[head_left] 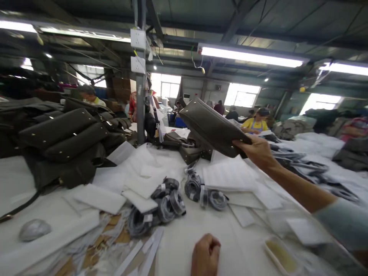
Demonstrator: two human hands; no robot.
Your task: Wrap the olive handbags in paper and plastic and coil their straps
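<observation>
My right hand (254, 149) reaches out from the right and grips a dark olive handbag (212, 126) by one corner of its base. The bag is held in the air at a slant, its underside with small metal studs towards me. Part of the bag hangs lower behind, close to other dark bags on the table. My left hand (205, 255) rests at the near edge of the white table (178, 245), fingers curled into a loose fist with nothing visible in it. Beyond it lie coiled dark straps in clear wrap (166, 207).
Dark bags (71, 134) are piled at the left. White foam sheets (230, 172) and padding pieces (100, 197) cover much of the table. A shallow tray (281, 255) sits at the near right. A metal post (140, 96) with sockets rises beyond. Co-workers (255, 122) are farther back.
</observation>
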